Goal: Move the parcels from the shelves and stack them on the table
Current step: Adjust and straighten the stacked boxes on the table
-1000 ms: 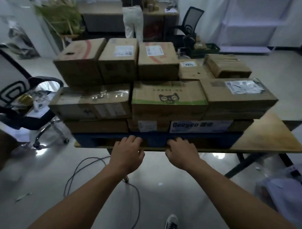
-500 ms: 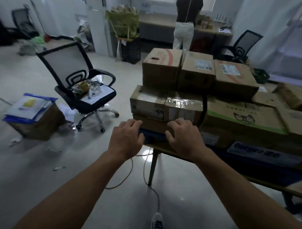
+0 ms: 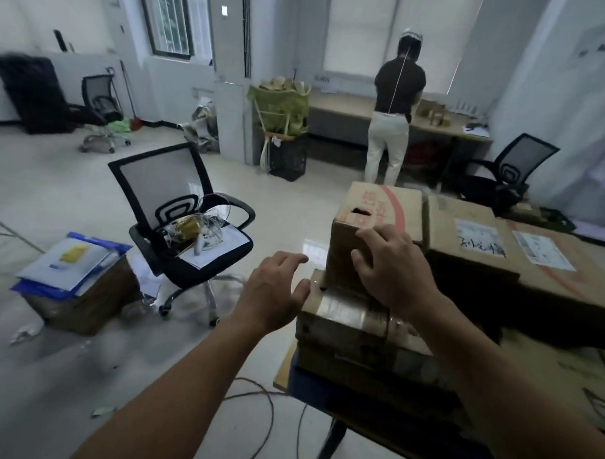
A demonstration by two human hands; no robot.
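Cardboard parcels (image 3: 464,255): they lie piled in layers on the counter (image 3: 283,374), at its left end; the shelves I cannot make out from where I stand
Top corner: the red-printed box (image 3: 380,211) sits on the taped box (image 3: 342,313), with its near face a little back from the edge below
Step in hand: I judge the person is squaring this corner of the pile, not lifting anything
How to do it well: press flat and slowly on the near face, and keep the other hand against the lower box so that layer does not slide; do not push high on the box, or it may tip to the far side; line up the faces before letting go
Right hand (image 3: 392,270): the arm reaches forward over the pile, palm on the near face of the red-printed box; the fingers (image 3: 371,236) are spread and only lightly bent, pressing and gripping nothing
Left hand (image 3: 275,292): held out beside the corner of the taped box, palm down, fingers (image 3: 286,258) released and apart; whether the thumb touches the cardboard I cannot tell
Nearby: an office chair (image 3: 190,246) with papers stands well apart, on the left
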